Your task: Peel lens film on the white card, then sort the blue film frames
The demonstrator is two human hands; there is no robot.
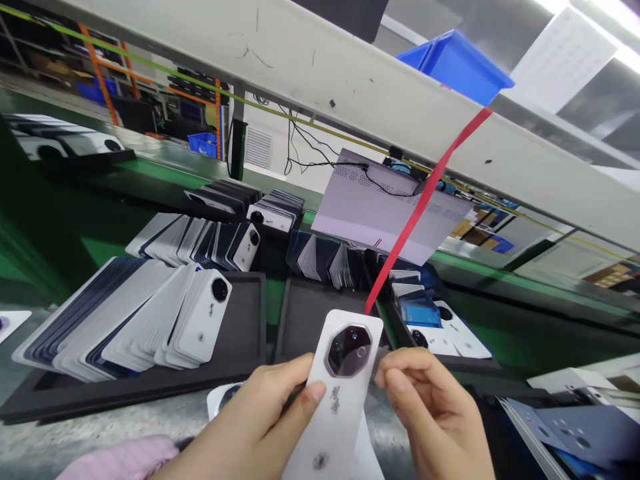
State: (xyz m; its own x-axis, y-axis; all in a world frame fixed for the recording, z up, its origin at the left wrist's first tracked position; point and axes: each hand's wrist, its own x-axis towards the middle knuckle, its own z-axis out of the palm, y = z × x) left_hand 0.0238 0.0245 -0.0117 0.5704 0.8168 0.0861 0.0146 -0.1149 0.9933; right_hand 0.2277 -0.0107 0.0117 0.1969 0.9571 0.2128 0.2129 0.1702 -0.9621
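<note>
A white phone back cover (330, 433) with a dark octagonal camera window is tilted up in front of me. My left hand (280, 407) grips its left edge, with the thumb on the front face. Just off its right edge, my right hand (430, 407) has thumb and forefinger pinched together. Something thin and translucent shows by those fingertips, too faint to name. Partly hidden behind my left hand, another white cover (216, 403) lies on the bench. A red strap (410, 220) hangs down behind the held cover's top.
On the left, a black foam tray (245, 333) holds a fanned row of white and dark covers (150, 320). More stacks (325, 260) stand behind. White covers (455, 327) lie in a right-hand tray. A shelf beam (310, 60) with a blue bin (455, 67) crosses above.
</note>
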